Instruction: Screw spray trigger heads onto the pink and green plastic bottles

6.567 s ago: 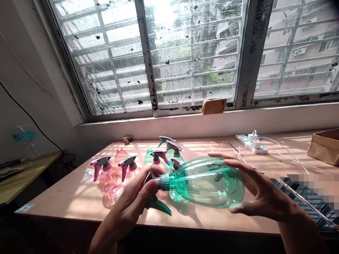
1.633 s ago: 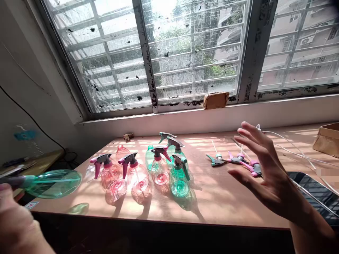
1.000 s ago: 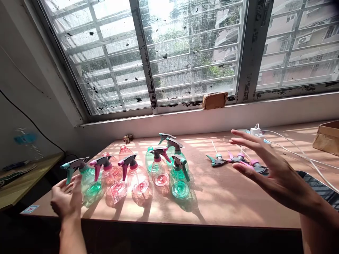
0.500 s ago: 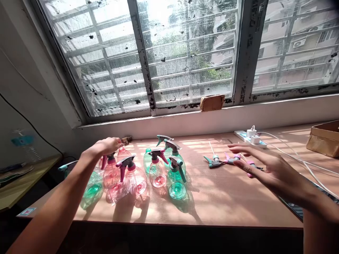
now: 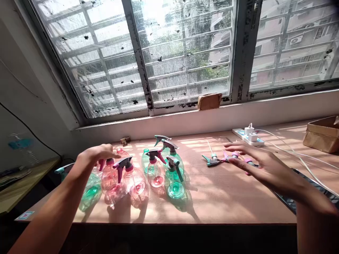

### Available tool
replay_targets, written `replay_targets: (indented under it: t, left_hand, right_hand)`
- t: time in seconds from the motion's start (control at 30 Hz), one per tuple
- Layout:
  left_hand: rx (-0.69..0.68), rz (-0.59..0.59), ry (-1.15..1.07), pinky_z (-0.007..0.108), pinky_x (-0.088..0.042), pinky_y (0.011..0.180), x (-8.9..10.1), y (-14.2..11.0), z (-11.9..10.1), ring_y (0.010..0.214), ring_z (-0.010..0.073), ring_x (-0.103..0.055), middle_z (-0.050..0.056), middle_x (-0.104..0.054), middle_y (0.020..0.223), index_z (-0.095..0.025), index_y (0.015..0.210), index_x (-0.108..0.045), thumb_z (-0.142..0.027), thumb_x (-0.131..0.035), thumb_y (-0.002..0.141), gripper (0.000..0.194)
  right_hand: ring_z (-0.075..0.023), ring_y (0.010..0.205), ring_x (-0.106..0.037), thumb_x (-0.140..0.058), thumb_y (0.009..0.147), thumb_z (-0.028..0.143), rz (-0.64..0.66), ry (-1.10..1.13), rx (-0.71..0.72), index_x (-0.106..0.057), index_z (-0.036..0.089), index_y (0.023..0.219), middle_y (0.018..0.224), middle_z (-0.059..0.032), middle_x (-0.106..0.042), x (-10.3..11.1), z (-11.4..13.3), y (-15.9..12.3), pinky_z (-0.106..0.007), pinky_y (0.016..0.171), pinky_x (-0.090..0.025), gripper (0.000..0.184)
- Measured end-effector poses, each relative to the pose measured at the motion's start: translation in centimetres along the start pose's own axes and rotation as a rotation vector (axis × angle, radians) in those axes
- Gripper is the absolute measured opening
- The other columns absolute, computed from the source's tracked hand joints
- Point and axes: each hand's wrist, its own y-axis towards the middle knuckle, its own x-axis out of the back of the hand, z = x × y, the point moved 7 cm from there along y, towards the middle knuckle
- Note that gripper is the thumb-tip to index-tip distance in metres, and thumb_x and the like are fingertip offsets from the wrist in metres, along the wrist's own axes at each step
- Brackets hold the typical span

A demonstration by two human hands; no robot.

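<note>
From the head view, I recorded the left hand [image 5: 99, 153] reaching over the pink transparent trigger bottle [image 5: 109, 180], its fingers near the neck of the uncapped pink bottle [image 5: 120, 152] at the rear. Its far fingertips were hidden, so I could not tell whether they gripped or touched anything. The right hand [image 5: 251, 164] was held palm inward, thumb and fingers apart and holding nothing, near the loose pink-and-grey trigger heads [image 5: 234, 156]. A loose teal-and-grey trigger head [image 5: 213, 161] lay beside them. I found the bottles grouped upright on the wooden tabletop [image 5: 212, 201]: the green transparent trigger bottle [image 5: 174, 183] stood at the group's right front, and the teal-triggered green bottle [image 5: 91, 190] was partly hidden behind the left forearm. A white power strip [image 5: 239, 133] and an open cardboard box [image 5: 321, 137] sat farther right, near the wall.
</note>
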Motion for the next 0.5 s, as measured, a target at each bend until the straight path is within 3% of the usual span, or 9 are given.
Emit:
replay_targets:
  t: [0.03,0.1,0.3,0.5]
  left_hand:
    - [0.029,0.095,0.07,0.025,-0.056,0.054,-0.6,-0.1,0.3,0.051,0.0103,-0.063,-0.005,-0.066,0.063,-0.013,0.078,-0.068,-0.039,-0.074,0.099,0.034]
    - [0.036,0.173,0.159,0.026,-0.058,0.058,-1.1,-0.4,0.4,0.058,0.0113,-0.066,-0.004,-0.069,0.07,-0.013,0.084,-0.069,-0.036,-0.072,0.1,0.029]
    - [-0.046,0.209,0.243,0.027,-0.059,0.059,-0.6,0.1,-1.7,0.062,0.0139,-0.07,-0.001,-0.073,0.078,-0.013,0.103,-0.07,-0.028,-0.075,0.097,0.017]
    - [-0.194,0.192,0.23,0.033,-0.062,0.07,-1.1,1.1,-6.6,0.073,0.0172,-0.074,0.003,-0.078,0.095,-0.014,0.113,-0.07,-0.034,-0.077,0.095,0.027]
  right_hand:
    - [-0.0375,0.133,-0.064,-0.057,0.101,0.062,0.006,0.002,-0.018,-0.072,0.031,0.125,0.143,-0.0089,-0.07,0.0,-0.2,0.0,-0.051,0.106,-0.056,0.042]
    - [-0.0367,0.134,-0.064,-0.057,0.101,0.063,0.02,0.006,-0.029,-0.072,0.031,0.125,0.144,-0.0087,-0.07,-0.2,-0.4,0.0,-0.05,0.106,-0.057,0.043]
    - [-0.0344,0.134,-0.065,-0.059,0.101,0.061,0.017,0.033,-0.027,-0.072,0.034,0.126,0.145,-0.0058,-0.069,-0.6,-0.6,0.0,-0.041,0.09,-0.066,0.039]
    - [-0.0307,0.137,-0.062,-0.057,0.103,0.06,0.038,0.014,0.017,-0.07,0.035,0.127,0.148,-0.0044,-0.067,-0.7,-0.3,0.0,-0.041,0.101,-0.061,0.037]
